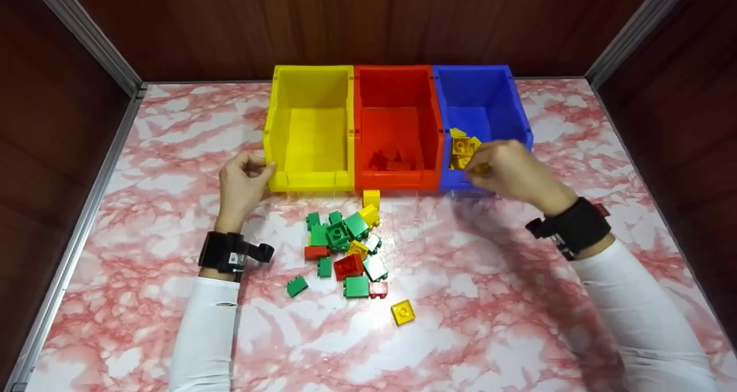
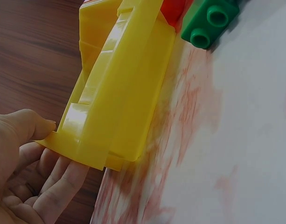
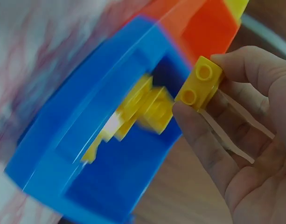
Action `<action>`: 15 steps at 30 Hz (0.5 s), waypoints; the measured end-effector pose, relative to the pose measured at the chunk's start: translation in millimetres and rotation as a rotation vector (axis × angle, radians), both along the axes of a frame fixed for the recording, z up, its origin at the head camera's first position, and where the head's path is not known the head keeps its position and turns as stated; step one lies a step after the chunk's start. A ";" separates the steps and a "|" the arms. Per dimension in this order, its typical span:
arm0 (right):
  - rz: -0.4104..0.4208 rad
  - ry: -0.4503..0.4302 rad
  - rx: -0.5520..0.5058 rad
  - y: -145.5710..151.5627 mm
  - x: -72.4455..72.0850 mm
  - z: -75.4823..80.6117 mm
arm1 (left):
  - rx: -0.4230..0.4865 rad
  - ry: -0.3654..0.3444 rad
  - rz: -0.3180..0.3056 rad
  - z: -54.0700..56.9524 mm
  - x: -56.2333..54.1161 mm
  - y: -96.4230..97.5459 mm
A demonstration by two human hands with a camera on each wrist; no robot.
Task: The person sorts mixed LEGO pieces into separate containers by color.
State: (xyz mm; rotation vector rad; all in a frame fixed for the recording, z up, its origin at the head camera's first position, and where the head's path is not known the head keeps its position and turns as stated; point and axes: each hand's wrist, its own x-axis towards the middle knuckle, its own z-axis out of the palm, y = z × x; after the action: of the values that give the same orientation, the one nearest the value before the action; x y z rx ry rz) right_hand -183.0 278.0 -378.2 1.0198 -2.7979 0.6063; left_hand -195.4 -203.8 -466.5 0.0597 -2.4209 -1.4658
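Note:
My left hand (image 1: pixel 242 182) grips the front left edge of the yellow bin (image 2: pixel 119 93), thumb above the rim and fingers below it. Over the front of the blue bin (image 3: pixel 49 154), my right hand (image 1: pixel 512 170) pinches a yellow brick (image 3: pixel 198 84) between thumb and fingers. Several yellow bricks (image 1: pixel 460 145) lie inside that blue bin, just below the held one. In the middle stands the red bin (image 1: pixel 398 180), with some red bricks (image 1: pixel 391 162) at its front.
A pile of green bricks (image 1: pixel 338 235), mixed with red, yellow and white-looking ones, lies in front of the bins. One yellow brick (image 1: pixel 403 312) lies apart, nearer me, and a green brick (image 1: pixel 297 286) sits to the left. Wooden walls enclose the marbled table (image 1: pixel 472 334).

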 end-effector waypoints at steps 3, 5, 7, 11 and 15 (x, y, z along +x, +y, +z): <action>-0.039 0.030 0.007 10.6 -12.3 -1.0 | 0.002 -0.007 0.001 0.3 0.4 -0.1; -0.058 0.039 0.016 15.2 -19.2 -2.0 | 0.004 -0.011 0.003 0.4 0.7 -0.1; -0.073 0.040 0.032 18.2 -25.6 -3.8 | 0.004 -0.014 0.004 0.6 0.7 0.1; -0.091 0.011 0.053 21.8 -34.3 -8.6 | -0.003 -0.011 0.006 -0.1 0.1 0.3; -0.122 -0.029 0.047 24.1 -41.2 -13.2 | -0.016 -0.006 0.003 -1.0 -0.5 0.4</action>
State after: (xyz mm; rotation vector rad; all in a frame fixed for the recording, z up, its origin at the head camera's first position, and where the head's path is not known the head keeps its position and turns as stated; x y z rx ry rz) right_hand -224.3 302.1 -391.4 0.8471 -2.8867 0.5474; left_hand -195.9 -203.4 -467.5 0.0645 -2.4357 -1.4468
